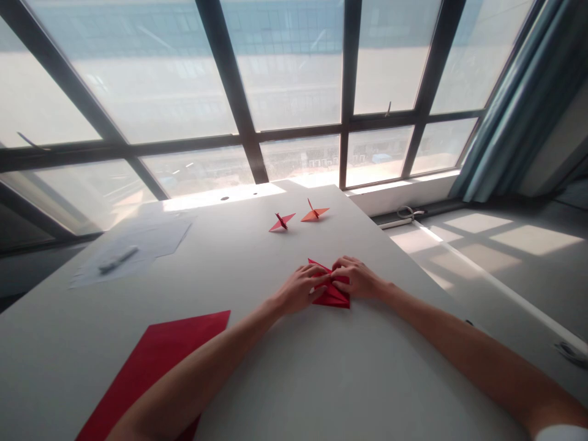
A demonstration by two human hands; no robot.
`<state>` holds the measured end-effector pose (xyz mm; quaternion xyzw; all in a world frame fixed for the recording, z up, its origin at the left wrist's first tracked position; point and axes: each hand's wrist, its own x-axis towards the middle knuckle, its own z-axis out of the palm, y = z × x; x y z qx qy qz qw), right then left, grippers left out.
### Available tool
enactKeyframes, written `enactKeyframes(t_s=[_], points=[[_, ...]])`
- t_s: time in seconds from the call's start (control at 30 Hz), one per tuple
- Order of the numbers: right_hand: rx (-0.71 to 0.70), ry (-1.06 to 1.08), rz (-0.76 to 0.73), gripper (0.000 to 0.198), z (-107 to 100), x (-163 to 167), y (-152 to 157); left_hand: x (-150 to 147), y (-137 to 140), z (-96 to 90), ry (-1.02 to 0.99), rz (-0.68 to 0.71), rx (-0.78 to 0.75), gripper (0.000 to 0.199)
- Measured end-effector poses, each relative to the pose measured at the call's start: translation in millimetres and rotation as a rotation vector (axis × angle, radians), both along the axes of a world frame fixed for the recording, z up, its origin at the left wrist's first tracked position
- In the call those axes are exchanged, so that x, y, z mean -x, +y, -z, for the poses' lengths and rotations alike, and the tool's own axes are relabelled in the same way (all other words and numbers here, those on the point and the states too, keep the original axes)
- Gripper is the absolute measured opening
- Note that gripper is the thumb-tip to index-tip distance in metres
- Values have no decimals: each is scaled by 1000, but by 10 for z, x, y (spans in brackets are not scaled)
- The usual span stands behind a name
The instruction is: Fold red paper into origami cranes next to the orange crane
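Note:
A piece of red origami paper point(331, 298), folded small with creases and pointed corners, lies on the white table. My left hand point(301, 288) is at its left side, fingers reaching over it and pressed to its middle. From the right, my right hand point(356, 277) has curled fingers and thumb pinching the paper near the same spot. The fingertips of both hands almost meet there and hide part of the folds. Beyond them stand a red paper crane point(282, 223) and an orange paper crane point(315, 213), wings spread.
A large red paper sheet point(160, 358) lies at the left front, partly under my left forearm. White papers point(172, 236) with a grey pen-like object point(118, 260) are at the far left. The table's right edge point(413, 263) drops to the floor; windows stand behind.

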<state>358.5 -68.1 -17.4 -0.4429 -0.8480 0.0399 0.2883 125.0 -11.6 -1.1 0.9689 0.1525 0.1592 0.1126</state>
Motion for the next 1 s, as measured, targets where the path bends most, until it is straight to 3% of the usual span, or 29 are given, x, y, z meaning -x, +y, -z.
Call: enactKeyframes(t_s=[0.33, 0.7, 1.0], points=[[21, -13, 49, 13, 25, -3, 14, 28, 25, 61, 38, -32, -55, 47], [-1, -27, 42, 16, 23, -4, 18, 27, 37, 37, 33, -29, -19, 41], [-1, -17, 61, 22, 50, -3, 24, 4, -10, 41, 12, -86, -23, 55]])
